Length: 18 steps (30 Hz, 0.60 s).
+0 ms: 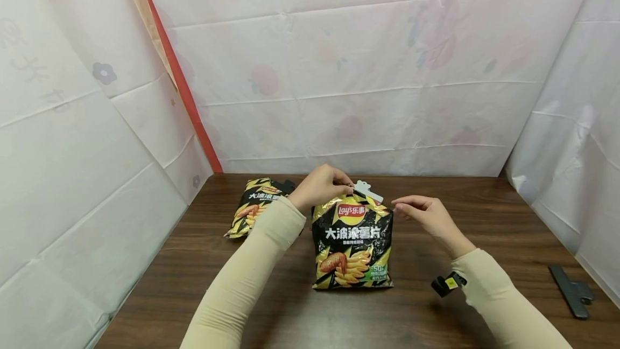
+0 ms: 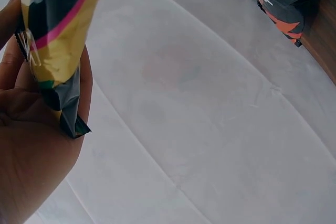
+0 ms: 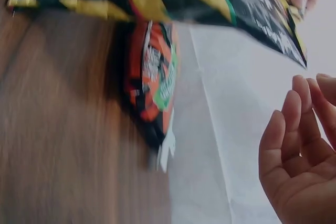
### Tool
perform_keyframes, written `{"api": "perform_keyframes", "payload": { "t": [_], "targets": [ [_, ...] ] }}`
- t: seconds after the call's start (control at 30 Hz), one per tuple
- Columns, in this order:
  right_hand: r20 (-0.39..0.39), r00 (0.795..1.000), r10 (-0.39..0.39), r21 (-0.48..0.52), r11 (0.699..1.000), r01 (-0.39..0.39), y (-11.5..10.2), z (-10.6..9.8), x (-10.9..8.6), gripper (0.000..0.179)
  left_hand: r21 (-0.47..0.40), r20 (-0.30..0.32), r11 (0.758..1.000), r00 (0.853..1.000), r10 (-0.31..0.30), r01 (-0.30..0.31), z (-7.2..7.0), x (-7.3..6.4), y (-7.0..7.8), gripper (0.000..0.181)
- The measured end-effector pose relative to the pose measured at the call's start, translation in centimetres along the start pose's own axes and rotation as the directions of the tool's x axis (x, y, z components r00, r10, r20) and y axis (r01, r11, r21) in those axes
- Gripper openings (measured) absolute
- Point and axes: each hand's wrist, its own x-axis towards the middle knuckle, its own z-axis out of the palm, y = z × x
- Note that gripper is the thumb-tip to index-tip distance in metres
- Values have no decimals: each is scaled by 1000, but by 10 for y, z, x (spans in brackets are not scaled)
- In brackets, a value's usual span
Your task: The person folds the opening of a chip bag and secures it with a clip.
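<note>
A black and yellow bag of chips (image 1: 352,246) stands upright on the table, its printed front facing me. My left hand (image 1: 323,187) pinches its top left edge between thumb and fingers. In the left wrist view, the folded end of the bag (image 2: 63,51) lies in that hand. Beside the top right corner is my right hand (image 1: 428,217), its fingers loosely bent. The right wrist view shows its fingertips (image 3: 298,85) just apart from the bag's corner, holding nothing.
Behind the bag stands an orange and black bag (image 3: 152,77) with a white clip (image 1: 368,191) at its top. Another black and yellow bag (image 1: 247,211) with a black clip (image 1: 286,186) leans at the left. A loose black clip (image 1: 570,291) lies near the table's right edge.
</note>
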Motion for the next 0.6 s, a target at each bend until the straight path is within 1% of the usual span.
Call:
{"api": "perform_keyframes", "payload": {
  "t": [0.07, 0.13, 0.23, 0.3, 0.37, 0.5, 0.6],
  "targets": [
    [-4, 1000, -14, -19, 1000, 13, 1, -8, -2, 37, 2, 1, 1000, 1000, 3, -3, 0, 0, 1, 15],
    [-18, 1000, -23, -62, 998, 22, 3, -16, -4, 36, 5, 1, 1000, 1000, 5, -5, 1, 0, 1, 15],
    [-54, 998, -35, -189, 982, 25, 6, -29, -10, 34, 0, 5, 1000, 1000, 2, -2, 1, -1, 1, 16],
    [-75, 997, -26, -294, 956, 3, 8, -38, -14, 33, -3, 5, 1000, 1000, 2, -2, 0, -1, 1, 16],
    [-94, 995, -19, -390, 921, -19, 10, -47, -19, 33, -7, 5, 1000, 1000, 0, 0, 0, -1, 1, 16],
    [-137, 991, -8, -503, 862, -63, 15, -65, -30, 36, -6, 2, 1000, 1000, -2, 2, 0, -1, 1, 16],
    [-183, 983, -24, -569, 818, -86, 19, -77, -36, 35, -8, 2, 1000, 1000, -4, 4, 0, -1, 1, 16]
  ]
}}
